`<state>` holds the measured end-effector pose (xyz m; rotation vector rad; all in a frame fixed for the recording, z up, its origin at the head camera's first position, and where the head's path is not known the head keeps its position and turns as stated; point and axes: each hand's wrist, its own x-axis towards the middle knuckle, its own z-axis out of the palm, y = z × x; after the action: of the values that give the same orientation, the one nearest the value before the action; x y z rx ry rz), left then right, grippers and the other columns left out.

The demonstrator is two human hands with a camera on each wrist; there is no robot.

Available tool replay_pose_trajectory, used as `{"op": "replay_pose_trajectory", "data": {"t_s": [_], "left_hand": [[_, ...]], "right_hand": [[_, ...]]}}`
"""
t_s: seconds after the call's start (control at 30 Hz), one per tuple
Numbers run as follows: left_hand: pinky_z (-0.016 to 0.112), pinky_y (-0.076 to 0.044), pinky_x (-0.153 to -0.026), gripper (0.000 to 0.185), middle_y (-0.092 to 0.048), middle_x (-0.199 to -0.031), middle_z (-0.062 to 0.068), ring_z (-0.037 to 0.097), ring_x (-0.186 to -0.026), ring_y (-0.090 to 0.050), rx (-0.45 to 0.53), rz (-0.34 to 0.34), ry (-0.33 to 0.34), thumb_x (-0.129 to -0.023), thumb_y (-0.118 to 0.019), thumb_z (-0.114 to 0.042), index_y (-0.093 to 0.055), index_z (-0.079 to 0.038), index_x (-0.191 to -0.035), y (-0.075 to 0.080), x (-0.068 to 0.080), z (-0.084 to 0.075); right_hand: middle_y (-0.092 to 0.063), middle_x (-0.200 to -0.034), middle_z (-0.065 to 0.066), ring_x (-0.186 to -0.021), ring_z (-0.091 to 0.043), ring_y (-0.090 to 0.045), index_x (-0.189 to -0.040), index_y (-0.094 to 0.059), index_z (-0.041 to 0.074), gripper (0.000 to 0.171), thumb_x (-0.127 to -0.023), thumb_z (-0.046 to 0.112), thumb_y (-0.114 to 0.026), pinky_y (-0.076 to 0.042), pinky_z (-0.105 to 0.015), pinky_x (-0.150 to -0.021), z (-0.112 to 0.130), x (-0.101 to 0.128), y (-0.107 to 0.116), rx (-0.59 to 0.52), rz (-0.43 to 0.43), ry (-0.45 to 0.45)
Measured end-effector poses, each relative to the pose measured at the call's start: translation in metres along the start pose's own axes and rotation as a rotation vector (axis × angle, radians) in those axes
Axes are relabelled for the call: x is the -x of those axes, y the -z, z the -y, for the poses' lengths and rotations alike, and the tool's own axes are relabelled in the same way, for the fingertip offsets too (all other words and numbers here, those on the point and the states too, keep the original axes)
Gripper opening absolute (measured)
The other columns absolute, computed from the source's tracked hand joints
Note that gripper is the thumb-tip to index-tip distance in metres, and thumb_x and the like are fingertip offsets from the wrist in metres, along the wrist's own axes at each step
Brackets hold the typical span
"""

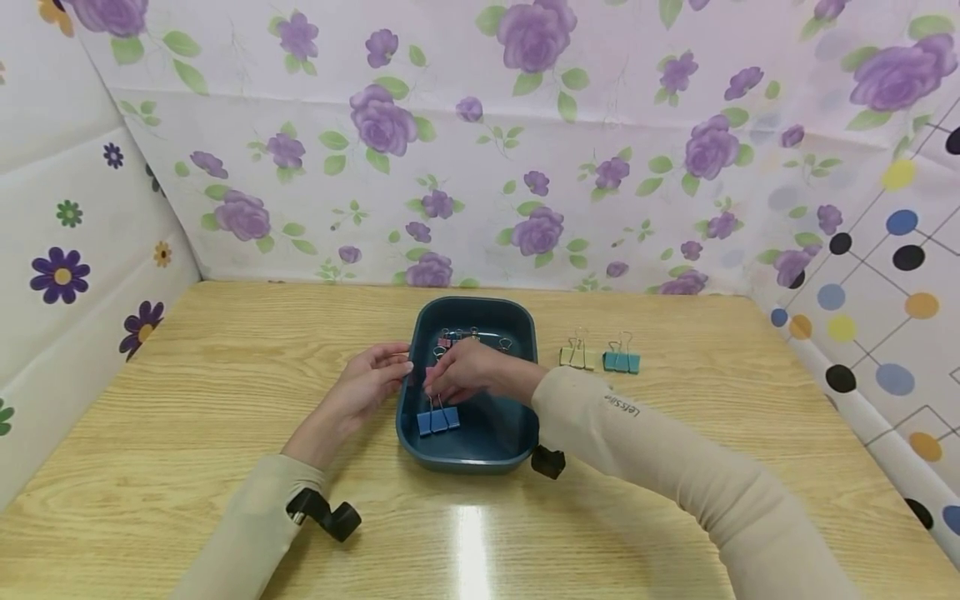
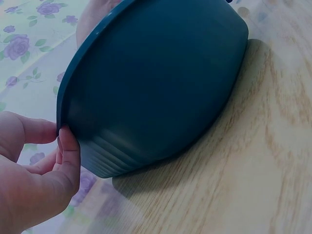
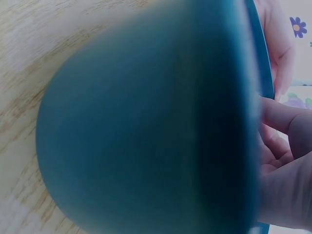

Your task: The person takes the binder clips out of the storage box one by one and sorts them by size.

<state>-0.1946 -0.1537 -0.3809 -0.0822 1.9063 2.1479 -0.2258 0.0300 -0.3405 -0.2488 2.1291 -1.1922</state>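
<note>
A dark teal plastic bin [image 1: 468,461] stands on the wooden table. My left hand [image 1: 365,386] pinches its left rim between thumb and fingers, which the left wrist view shows up close. Inside the bin, my right hand [image 1: 468,371] reaches in over the right side, fingers curled down. Its fingertips pinch the wire handles of a blue binder clip [image 1: 438,421], hiding the handle tops. Just beyond those fingers shows a pink binder clip [image 1: 430,374], partly covered. In the right wrist view the bin wall [image 3: 136,131] hides the fingertips and the clips.
Several small binder clips [image 1: 459,338] lie near the bin's far end. To the right of the bin, a yellow binder clip [image 1: 577,358] and a teal binder clip [image 1: 622,362] lie on the table [image 1: 300,325]. Flowered cloth [image 1: 480,192] hangs behind the table.
</note>
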Motion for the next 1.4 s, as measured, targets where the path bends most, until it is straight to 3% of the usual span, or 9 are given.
{"op": "replay_pose_trajectory", "data": {"t_s": [0.27,0.47,0.73,0.83,1.0,1.4], "left_hand": [[0.02,-0.048,-0.081,0.043,-0.049,-0.115,0.014,0.019,-0.101,-0.053,-0.009,-0.004,0.009,-0.097,-0.051,0.001,-0.038,0.007,-0.137,0.0,0.0,-0.001],[0.021,-0.048,-0.082,0.043,-0.048,-0.117,0.016,0.021,-0.101,-0.053,-0.015,-0.008,0.015,-0.097,-0.052,0.0,-0.038,0.007,-0.138,0.0,0.0,-0.001],[0.02,-0.048,-0.079,0.043,-0.048,-0.114,0.014,0.019,-0.097,-0.053,-0.002,0.007,0.008,-0.097,-0.052,0.0,-0.038,0.008,-0.137,0.0,-0.001,-0.001],[0.02,-0.048,-0.079,0.043,-0.049,-0.111,0.012,0.018,-0.097,-0.052,-0.001,-0.005,0.011,-0.097,-0.053,0.001,-0.039,0.008,-0.137,-0.001,-0.001,-0.001],[0.02,-0.048,-0.078,0.043,-0.049,-0.108,0.009,0.016,-0.095,-0.052,-0.003,-0.024,0.01,-0.097,-0.053,0.001,-0.039,0.008,-0.137,-0.001,0.0,-0.002],[0.02,-0.049,-0.077,0.042,-0.051,-0.105,0.007,0.013,-0.089,-0.056,0.007,-0.027,0.016,-0.098,-0.052,0.0,-0.039,0.008,-0.137,-0.002,0.001,-0.002]], "right_hand": [[-0.072,-0.085,-0.007,-0.081,-0.017,-0.07,-0.097,-0.075,0.003,0.013,-0.09,0.011,-0.07,-0.055,-0.032,-0.076,-0.007,-0.001,0.001,0.016,0.002,0.02],[-0.072,-0.084,-0.005,-0.081,-0.016,-0.069,-0.096,-0.076,0.004,0.012,-0.089,0.012,-0.071,-0.055,-0.03,-0.074,-0.008,-0.001,0.005,0.066,0.009,0.084],[-0.072,-0.085,-0.003,-0.081,-0.016,-0.067,-0.099,-0.076,0.005,0.015,-0.089,0.015,-0.071,-0.055,-0.03,-0.074,-0.002,0.007,0.025,0.146,-0.034,0.201],[-0.072,-0.085,-0.003,-0.082,-0.019,-0.066,-0.101,-0.076,0.004,0.017,-0.09,0.015,-0.07,-0.055,-0.035,-0.076,0.0,0.012,0.036,0.195,-0.054,0.248],[-0.072,-0.089,-0.005,-0.088,-0.025,-0.066,-0.106,-0.073,0.0,0.022,-0.091,0.015,-0.069,-0.052,-0.046,-0.084,-0.002,0.022,0.054,0.14,-0.068,0.287],[-0.072,-0.099,-0.006,-0.09,-0.022,-0.067,-0.106,-0.075,0.007,0.021,-0.091,0.02,-0.069,-0.052,-0.039,-0.086,-0.016,0.055,0.088,0.072,-0.167,0.332]]}}
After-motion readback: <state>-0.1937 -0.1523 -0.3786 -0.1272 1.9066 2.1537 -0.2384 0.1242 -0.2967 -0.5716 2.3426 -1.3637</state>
